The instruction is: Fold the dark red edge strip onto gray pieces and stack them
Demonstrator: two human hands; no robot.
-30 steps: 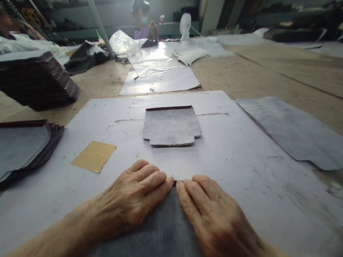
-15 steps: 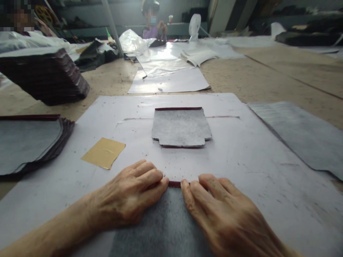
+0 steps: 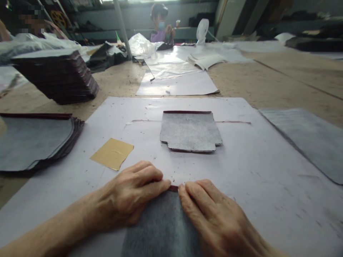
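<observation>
A grey, felt-like fabric piece (image 3: pixel 160 228) lies in front of me, with a narrow dark red strip folded along its far edge. The fingers of my left hand (image 3: pixel 131 192) are closed on that edge at its left part. From the other side, my right hand (image 3: pixel 217 214) pinches the same edge, its fingertips close to the left thumb. Only a short bit of the red fold shows between the hands; the rest is hidden under them. Beyond them lies a smaller stack of grey pieces (image 3: pixel 190 131) with notched lower corners and a dark red top edge.
A white sheet (image 3: pixel 254 171) covers the work area. On it lies a yellowish square (image 3: pixel 112 153). Grey pieces with dark red edges (image 3: pixel 34 141) are piled at left, below a tall dark stack (image 3: pixel 57 76). More grey fabric (image 3: pixel 308 135) lies at right. Two people sit across the table.
The view has shifted, so the table things appear further right. My right hand has moved closer to the left along the folded edge, narrowing the visible red strip between them.
</observation>
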